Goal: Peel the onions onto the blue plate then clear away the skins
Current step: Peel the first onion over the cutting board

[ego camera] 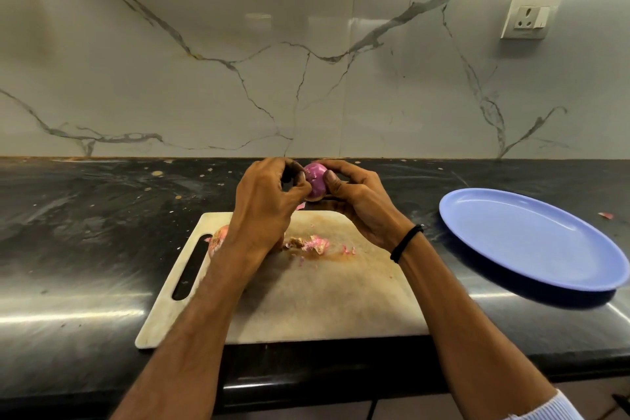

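Left hand point(266, 204) and right hand point(358, 204) grip one onion point(315, 177); second onion point(216, 240) on board point(324, 300)

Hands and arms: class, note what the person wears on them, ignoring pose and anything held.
A thin black band circles the wrist of the right hand. A white ribbed sleeve shows higher up that arm. The left hand and forearm wear nothing visible.

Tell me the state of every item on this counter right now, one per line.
held onion: mostly peeled, purple, gripped by both hands above the counter.
left hand: fingers curled, pinching the held onion.
right hand: fingers curled round the held onion.
second onion: skin on, lying on the cutting board.
skins: loose pile on the cutting board.
blue plate: empty, on the counter.
cutting board: flat, stained.
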`<state>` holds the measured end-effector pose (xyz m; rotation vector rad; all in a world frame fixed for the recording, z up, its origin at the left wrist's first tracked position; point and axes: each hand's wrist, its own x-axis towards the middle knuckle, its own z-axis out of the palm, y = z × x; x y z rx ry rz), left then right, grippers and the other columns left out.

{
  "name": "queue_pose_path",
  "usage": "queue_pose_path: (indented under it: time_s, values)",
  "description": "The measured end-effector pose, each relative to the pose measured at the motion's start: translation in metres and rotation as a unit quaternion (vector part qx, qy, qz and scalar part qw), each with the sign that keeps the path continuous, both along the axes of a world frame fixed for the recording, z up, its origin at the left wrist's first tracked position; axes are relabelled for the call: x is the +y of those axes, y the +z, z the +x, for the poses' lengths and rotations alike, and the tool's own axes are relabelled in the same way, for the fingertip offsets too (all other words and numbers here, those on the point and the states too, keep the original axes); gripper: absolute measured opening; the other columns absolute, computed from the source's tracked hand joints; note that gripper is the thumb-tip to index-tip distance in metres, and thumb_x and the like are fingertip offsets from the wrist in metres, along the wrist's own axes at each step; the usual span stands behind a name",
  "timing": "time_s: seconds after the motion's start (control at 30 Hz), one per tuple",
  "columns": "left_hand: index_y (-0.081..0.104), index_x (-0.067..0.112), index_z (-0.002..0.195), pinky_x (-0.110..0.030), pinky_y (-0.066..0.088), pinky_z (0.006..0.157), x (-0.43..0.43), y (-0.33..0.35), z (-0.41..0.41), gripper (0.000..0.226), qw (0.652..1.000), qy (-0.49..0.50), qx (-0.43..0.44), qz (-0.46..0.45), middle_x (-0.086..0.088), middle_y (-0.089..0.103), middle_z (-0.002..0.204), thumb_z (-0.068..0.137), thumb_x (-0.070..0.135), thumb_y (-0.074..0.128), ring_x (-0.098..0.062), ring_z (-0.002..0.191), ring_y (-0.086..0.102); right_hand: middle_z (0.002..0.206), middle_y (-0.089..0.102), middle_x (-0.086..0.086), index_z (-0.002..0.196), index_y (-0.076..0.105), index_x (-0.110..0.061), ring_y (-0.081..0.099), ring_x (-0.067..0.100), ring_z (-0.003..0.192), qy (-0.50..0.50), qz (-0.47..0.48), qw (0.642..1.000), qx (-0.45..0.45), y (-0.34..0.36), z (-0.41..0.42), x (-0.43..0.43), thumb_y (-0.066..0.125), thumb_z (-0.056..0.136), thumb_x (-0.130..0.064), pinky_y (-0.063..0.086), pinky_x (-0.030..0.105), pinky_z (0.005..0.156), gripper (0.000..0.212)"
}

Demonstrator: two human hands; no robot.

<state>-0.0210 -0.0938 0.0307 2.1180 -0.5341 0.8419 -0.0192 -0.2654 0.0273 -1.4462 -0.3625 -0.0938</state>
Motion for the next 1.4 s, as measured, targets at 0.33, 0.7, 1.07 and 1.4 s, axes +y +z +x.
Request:
queue_pose_path:
  time_s: [0.33,0.7,1.07,1.4]
  values:
    - [0.066,0.012,0.107,-0.021,0.052,0.080,0.0091,0.0042,0.0016,0.023,0.996,0.018,0.043,-0.073,-0.002,0.068,0.100,0.097,0.032,0.060,-0.013,0.091,0.063,0.119,0.066,0.020,0.118,0.062,-0.005,0.067,0.035,0.106,0.009,0.086,0.996,0.035,0.0033,-0.0007,-0.0023,0.047,0.100,-0.024,0.059,0.044,0.088,0.031]
    - [0.072,0.012,0.115,-0.011,0.050,0.089,0.0053,0.0032,0.0026,0.025,0.993,-0.093,-0.064,-0.023,-0.002,0.069,0.108,0.090,0.017,0.070,-0.005,0.094,0.063,0.114,0.068,0.020,0.120,0.065,-0.007,0.068,0.031,0.097,0.006,0.063,0.997,0.043,0.0057,-0.0035,-0.0021,0.051,0.090,-0.043,0.060,0.040,0.084,0.048]
    - [0.069,0.002,0.104,-0.023,0.053,0.080,0.0020,-0.0001,0.0048,0.015,0.996,-0.048,-0.070,0.019,-0.012,0.068,0.098,0.092,0.010,0.069,-0.021,0.088,0.064,0.109,0.069,0.021,0.118,0.066,-0.007,0.068,0.030,0.091,0.002,0.040,0.999,0.032,0.0039,-0.0050,-0.0006,0.055,0.088,-0.041,0.061,0.031,0.075,0.046]
    - [0.066,0.009,0.107,-0.022,0.056,0.079,-0.0005,-0.0027,0.0020,0.022,0.996,-0.025,0.020,-0.082,-0.002,0.067,0.098,0.097,0.027,0.059,-0.014,0.089,0.063,0.117,0.066,0.025,0.124,0.061,-0.001,0.068,0.032,0.097,0.030,0.077,0.995,0.050,0.0056,-0.0060,0.0046,0.054,0.090,-0.038,0.060,0.039,0.084,0.051]
